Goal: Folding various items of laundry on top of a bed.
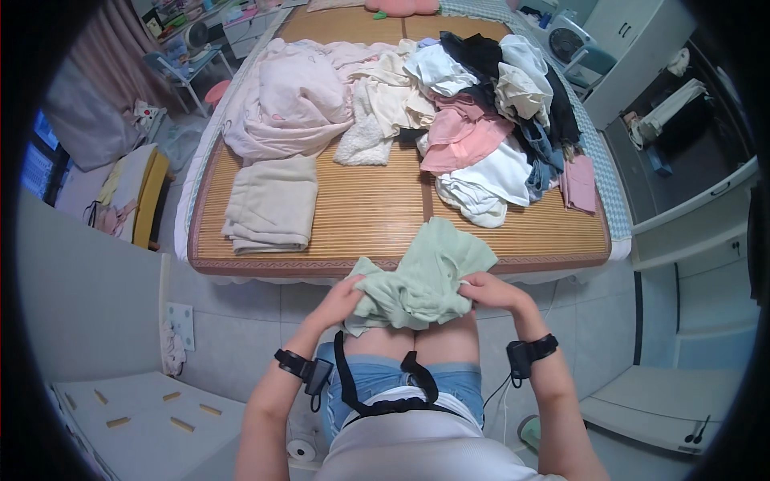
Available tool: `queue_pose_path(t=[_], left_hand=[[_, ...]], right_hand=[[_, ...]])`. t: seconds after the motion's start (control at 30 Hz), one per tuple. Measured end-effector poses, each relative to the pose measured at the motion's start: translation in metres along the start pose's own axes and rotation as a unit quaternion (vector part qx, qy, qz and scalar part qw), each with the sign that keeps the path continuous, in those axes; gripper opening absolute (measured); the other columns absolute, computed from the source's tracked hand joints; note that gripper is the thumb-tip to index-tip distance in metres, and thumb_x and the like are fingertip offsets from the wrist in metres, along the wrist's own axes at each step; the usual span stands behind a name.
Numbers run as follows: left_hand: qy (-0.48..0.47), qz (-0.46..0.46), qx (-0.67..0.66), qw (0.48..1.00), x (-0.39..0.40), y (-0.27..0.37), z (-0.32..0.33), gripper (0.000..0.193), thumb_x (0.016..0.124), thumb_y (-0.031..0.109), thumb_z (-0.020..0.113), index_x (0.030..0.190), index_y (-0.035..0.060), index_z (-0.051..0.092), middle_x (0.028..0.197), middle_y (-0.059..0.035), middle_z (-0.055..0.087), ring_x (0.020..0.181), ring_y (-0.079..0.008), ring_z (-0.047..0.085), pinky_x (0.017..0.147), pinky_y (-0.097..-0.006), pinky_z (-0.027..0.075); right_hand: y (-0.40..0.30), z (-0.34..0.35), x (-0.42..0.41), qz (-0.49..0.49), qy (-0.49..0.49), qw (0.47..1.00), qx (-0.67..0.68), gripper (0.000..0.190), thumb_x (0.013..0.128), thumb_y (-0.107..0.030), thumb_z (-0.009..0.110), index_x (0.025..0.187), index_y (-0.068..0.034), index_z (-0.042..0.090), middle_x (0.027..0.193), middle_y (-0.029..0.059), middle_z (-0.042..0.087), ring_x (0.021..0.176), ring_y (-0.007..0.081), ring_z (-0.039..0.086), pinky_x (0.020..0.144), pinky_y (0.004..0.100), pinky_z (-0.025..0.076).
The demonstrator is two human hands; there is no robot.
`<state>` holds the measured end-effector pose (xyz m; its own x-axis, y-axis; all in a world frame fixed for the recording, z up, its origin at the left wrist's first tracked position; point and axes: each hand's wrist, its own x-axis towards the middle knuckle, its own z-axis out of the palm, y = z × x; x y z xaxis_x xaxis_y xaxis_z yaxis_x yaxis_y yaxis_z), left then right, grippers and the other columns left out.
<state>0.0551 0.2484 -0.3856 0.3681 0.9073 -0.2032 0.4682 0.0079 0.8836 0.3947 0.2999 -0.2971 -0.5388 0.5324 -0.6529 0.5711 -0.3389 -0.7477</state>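
Note:
A light green cloth garment (427, 276) lies bunched over my thighs, its far part spread onto the front edge of the bamboo mat (367, 210). My left hand (347, 296) grips the garment's left side, and my right hand (486, 290) pinches its right side. What kind of garment it is, I cannot tell through the folds. Beyond it on the mat lies a heap of mixed clothes, with a pink garment (466, 135) and a white garment (490, 174) nearest. A folded beige cloth (272, 204) rests at the mat's left front.
Behind the folded cloth lies a crumpled pale pink blanket (295, 96). A folded pink cloth (579, 185) sits at the bed's right edge. An open wardrobe (680, 126) stands to the right, a yellow-sided bench (141, 192) to the left. Thin cables hang near my right arm.

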Motion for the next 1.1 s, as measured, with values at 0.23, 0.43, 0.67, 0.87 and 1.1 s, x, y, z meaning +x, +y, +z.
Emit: queue_pose_path(t=[0.23,0.43,0.67,0.87,1.1], left_hand=[[0.135,-0.074,-0.666,0.73,0.036,0.038,-0.025,0.031,0.098,0.022,0.044,0.117,0.0002,0.053,0.108,-0.0056,0.06,0.098,-0.0134,0.057,0.089,-0.0284,0.044],[0.25,-0.2,-0.281,0.905,0.051,-0.028,0.015,0.045,0.089,0.032,0.058,0.119,-0.0004,0.048,0.105,-0.0077,0.062,0.093,-0.0148,0.057,0.083,-0.0284,0.044],[0.215,-0.244,-0.083,0.942,0.043,-0.042,0.037,0.038,0.085,0.019,0.063,0.111,-0.0066,0.053,0.105,-0.0128,0.063,0.094,-0.0197,0.06,0.084,-0.0319,0.046],[0.136,-0.193,-0.472,0.849,0.022,-0.012,0.012,0.037,0.087,0.022,0.058,0.112,-0.0055,0.057,0.105,-0.0095,0.064,0.095,-0.0173,0.06,0.084,-0.0297,0.046],[-0.083,-0.296,-0.34,0.889,-0.024,-0.005,-0.004,0.047,0.089,0.029,0.061,0.122,-0.0032,0.055,0.113,-0.0087,0.063,0.101,-0.0136,0.06,0.084,-0.0262,0.047]], right_hand=[[0.0,-0.037,-0.003,-0.203,0.127,0.874,0.424,0.027,0.094,-0.027,0.053,0.107,-0.003,0.056,0.093,0.0066,0.064,0.088,0.0151,0.063,0.077,0.026,0.049],[0.065,-0.021,0.071,-0.037,0.281,0.933,0.223,0.05,0.088,-0.032,0.063,0.121,0.0,0.046,0.114,0.0146,0.057,0.105,0.0215,0.057,0.087,0.0322,0.046],[0.088,0.035,0.108,-0.071,0.316,0.943,-0.074,0.052,0.081,-0.034,0.066,0.113,0.006,0.056,0.096,0.0176,0.065,0.089,0.0204,0.062,0.082,0.0327,0.048],[0.069,0.02,0.046,-0.038,0.033,0.994,-0.093,0.034,0.086,-0.029,0.061,0.094,0.005,0.064,0.086,0.013,0.067,0.079,0.0141,0.061,0.071,0.0295,0.048],[0.089,0.024,-0.003,0.063,-0.218,0.973,-0.028,0.031,0.089,-0.031,0.063,0.074,-0.004,0.061,0.066,-0.006,0.053,0.059,0.0035,0.045,0.053,0.0238,0.04]])
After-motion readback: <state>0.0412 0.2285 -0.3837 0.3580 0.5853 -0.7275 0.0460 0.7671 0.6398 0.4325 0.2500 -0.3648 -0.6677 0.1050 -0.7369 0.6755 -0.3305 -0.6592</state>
